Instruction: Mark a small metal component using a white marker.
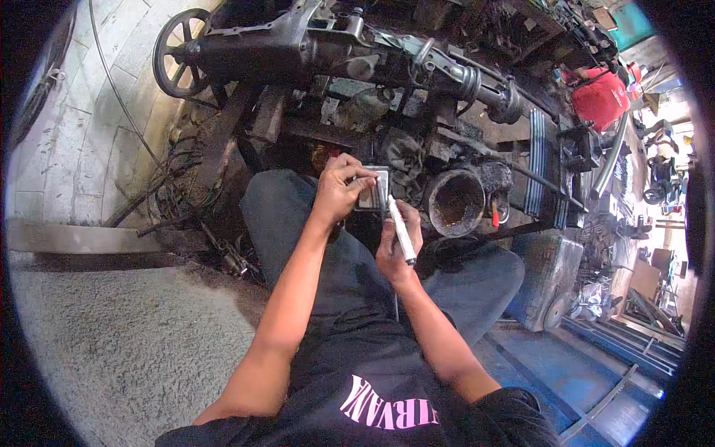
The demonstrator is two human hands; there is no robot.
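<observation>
**Two hands at a small metal plate**

Two bare hands are held close together above the lap. A small, flat, grey rectangular metal plate [372, 188] is gripped by the left hand [339, 190], its fingers closed over the plate's top edge. A slim white marker pen [401, 227] is pinched in the closed fingers of the right hand [398, 242], its tip set against the plate's lower right edge. Just beside the hands, to the right, a rusty round metal pot [456, 201] is seen. A dark, greasy old sewing machine with a spoked handwheel [246, 48] lies beyond, well apart.
</observation>
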